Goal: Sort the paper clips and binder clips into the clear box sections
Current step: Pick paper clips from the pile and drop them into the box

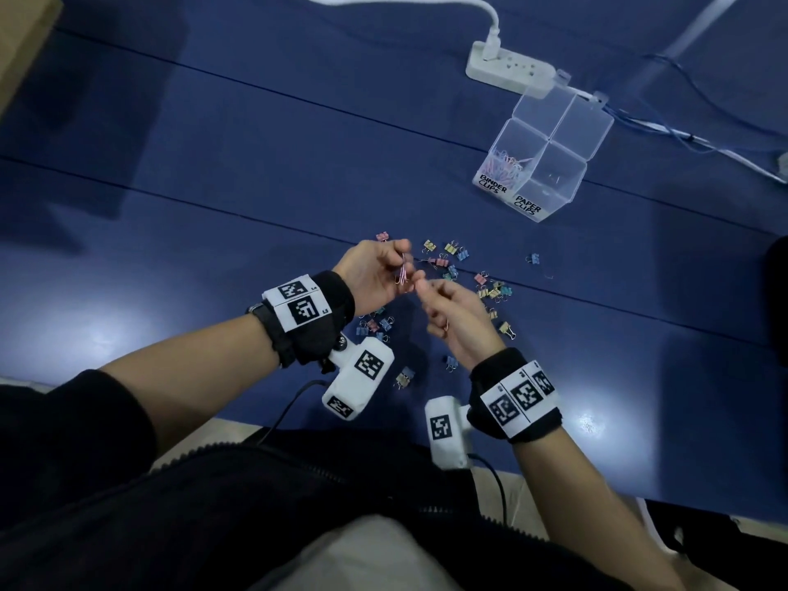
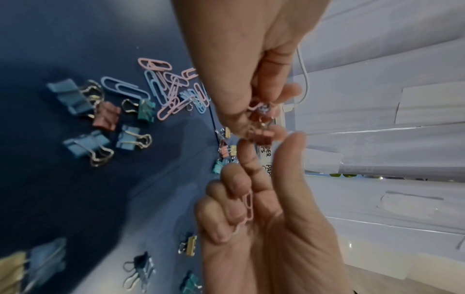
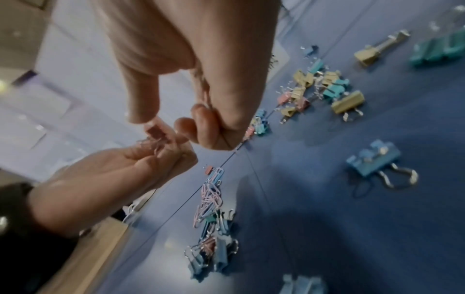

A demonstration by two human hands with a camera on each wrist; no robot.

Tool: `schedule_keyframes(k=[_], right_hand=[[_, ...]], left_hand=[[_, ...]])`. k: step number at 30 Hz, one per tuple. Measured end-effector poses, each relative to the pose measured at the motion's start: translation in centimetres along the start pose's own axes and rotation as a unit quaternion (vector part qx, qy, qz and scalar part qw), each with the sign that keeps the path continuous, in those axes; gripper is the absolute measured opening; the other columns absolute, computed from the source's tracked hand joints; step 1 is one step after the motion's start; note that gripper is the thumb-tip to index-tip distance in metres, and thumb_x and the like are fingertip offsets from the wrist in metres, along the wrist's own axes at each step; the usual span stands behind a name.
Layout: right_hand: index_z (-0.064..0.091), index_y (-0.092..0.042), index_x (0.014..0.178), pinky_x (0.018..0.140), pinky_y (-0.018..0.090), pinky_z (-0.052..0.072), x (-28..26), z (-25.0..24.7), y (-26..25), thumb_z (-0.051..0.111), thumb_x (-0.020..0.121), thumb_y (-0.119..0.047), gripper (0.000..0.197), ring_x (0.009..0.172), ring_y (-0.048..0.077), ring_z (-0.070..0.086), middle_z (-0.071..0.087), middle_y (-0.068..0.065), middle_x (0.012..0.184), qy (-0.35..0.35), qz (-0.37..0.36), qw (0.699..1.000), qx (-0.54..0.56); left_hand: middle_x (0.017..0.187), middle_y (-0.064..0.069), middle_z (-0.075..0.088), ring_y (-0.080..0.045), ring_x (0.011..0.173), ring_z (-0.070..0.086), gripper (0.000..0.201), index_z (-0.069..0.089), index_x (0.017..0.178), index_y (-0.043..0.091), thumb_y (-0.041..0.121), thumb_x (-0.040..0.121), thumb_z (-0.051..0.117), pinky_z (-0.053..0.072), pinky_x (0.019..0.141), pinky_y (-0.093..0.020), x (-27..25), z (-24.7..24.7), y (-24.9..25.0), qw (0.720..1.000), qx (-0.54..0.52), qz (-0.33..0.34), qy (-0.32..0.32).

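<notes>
Head view shows the left hand (image 1: 375, 270) pinching pink paper clips (image 1: 401, 273) as the right hand (image 1: 458, 322) curls around another, binder clips (image 1: 490, 287) scattered unsorted on the blue table (image 1: 213, 185), the clear box (image 1: 546, 151) holding paper clips only in its "BINDER CLIPS" section

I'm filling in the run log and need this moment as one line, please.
left hand: pinches pink paper clips | right hand: holds pink paper clip | clear box: paper clips in BINDER CLIPS section | binder clips: loose on table
</notes>
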State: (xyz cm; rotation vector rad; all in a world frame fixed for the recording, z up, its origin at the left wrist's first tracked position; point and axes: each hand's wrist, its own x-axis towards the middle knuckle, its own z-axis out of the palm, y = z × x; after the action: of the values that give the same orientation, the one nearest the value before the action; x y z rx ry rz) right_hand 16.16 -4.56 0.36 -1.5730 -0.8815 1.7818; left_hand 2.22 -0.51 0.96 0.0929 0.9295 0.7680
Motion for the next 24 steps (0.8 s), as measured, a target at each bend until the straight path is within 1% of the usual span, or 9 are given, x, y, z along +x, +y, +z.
schedule_keyframes(k=[2,4,6,10,12,15,17,21,24], right_hand=[[0.055,-0.016,0.076,0.041,0.009,0.031,0.1,0.3,0.0,0.062,0.085,-0.014,0.011,0.043,-0.004,0.040,0.046,-0.005,0.065,0.023,-0.050,0.994,-0.091],[0.059,-0.012,0.077,0.051,0.008,0.037,0.2,0.5,0.0,0.065,0.082,-0.011,0.008,0.051,-0.004,0.045,0.050,-0.005,0.064,0.058,-0.101,0.980,-0.159],[0.064,-0.007,0.080,0.061,0.012,0.039,0.3,0.6,0.1,0.067,0.080,-0.011,0.005,0.058,0.001,0.046,0.054,-0.001,0.066,0.078,-0.136,0.968,-0.196],[0.063,-0.009,0.076,0.057,0.006,0.039,0.1,0.9,0.3,0.064,0.082,-0.013,0.007,0.053,-0.006,0.047,0.054,-0.007,0.064,0.111,-0.160,0.961,-0.198],[0.062,-0.009,0.076,0.057,0.005,0.039,0.0,0.8,0.3,0.062,0.083,-0.011,0.007,0.053,-0.006,0.047,0.055,-0.006,0.064,0.118,-0.167,0.962,-0.183],[0.061,-0.011,0.076,0.057,0.006,0.038,-0.1,0.3,0.3,0.061,0.083,-0.008,0.008,0.053,-0.006,0.045,0.054,-0.005,0.065,0.131,-0.173,0.962,-0.167],[0.059,-0.013,0.074,0.056,0.006,0.037,-0.1,0.0,0.2,0.060,0.083,-0.007,0.011,0.052,-0.006,0.043,0.050,-0.006,0.062,0.144,-0.180,0.958,-0.170],[0.060,-0.010,0.076,0.051,0.008,0.035,-0.3,-0.1,-0.1,0.061,0.085,-0.009,0.008,0.049,-0.003,0.041,0.046,-0.003,0.059,0.148,-0.204,0.945,-0.208],[0.061,-0.005,0.079,0.051,0.009,0.035,-0.6,-0.1,-0.3,0.060,0.085,-0.010,0.008,0.051,0.001,0.040,0.045,-0.002,0.060,0.147,-0.236,0.933,-0.230]], left_hand=[[0.066,0.000,0.036,-0.011,0.053,0.041,0.033,0.044,0.070,0.013,-0.006,0.084,0.021,0.050,0.058,-0.021,0.0,0.1,0.0,1.000,0.008,-0.001,-0.002],[0.066,-0.001,0.038,-0.011,0.057,0.042,0.034,0.046,0.074,0.012,-0.009,0.084,0.022,0.050,0.068,-0.022,0.0,0.2,0.0,1.000,0.008,0.007,-0.004],[0.068,-0.002,0.042,-0.012,0.063,0.048,0.034,0.048,0.077,0.011,-0.012,0.086,0.025,0.052,0.076,-0.024,-0.1,0.1,-0.1,1.000,0.014,0.022,-0.008],[0.080,-0.001,0.057,-0.012,0.075,0.063,0.028,0.054,0.083,0.013,-0.012,0.089,0.043,0.057,0.063,-0.017,-0.2,-0.5,-0.1,0.998,0.058,0.032,0.000],[0.083,-0.003,0.062,-0.010,0.070,0.069,0.022,0.057,0.087,0.012,-0.010,0.088,0.051,0.059,0.063,-0.019,-0.5,-0.8,0.0,0.996,0.086,0.034,0.008],[0.085,-0.008,0.064,-0.010,0.062,0.071,0.018,0.058,0.088,0.007,-0.011,0.087,0.052,0.060,0.060,-0.020,-0.8,-1.0,0.4,0.994,0.103,0.033,0.006],[0.082,-0.008,0.067,-0.009,0.061,0.071,0.018,0.059,0.088,0.005,-0.012,0.087,0.052,0.060,0.059,-0.020,-0.9,-1.0,0.6,0.992,0.123,0.038,0.008],[0.061,0.001,0.073,-0.006,0.056,0.070,0.020,0.057,0.084,0.007,-0.013,0.085,0.054,0.060,0.059,-0.019,-0.9,-0.9,1.1,0.982,0.181,0.058,0.007],[0.060,0.000,0.069,-0.007,0.050,0.067,0.021,0.056,0.082,0.009,-0.012,0.085,0.055,0.058,0.055,-0.017,-1.0,-0.7,1.3,0.975,0.211,0.066,0.005]])
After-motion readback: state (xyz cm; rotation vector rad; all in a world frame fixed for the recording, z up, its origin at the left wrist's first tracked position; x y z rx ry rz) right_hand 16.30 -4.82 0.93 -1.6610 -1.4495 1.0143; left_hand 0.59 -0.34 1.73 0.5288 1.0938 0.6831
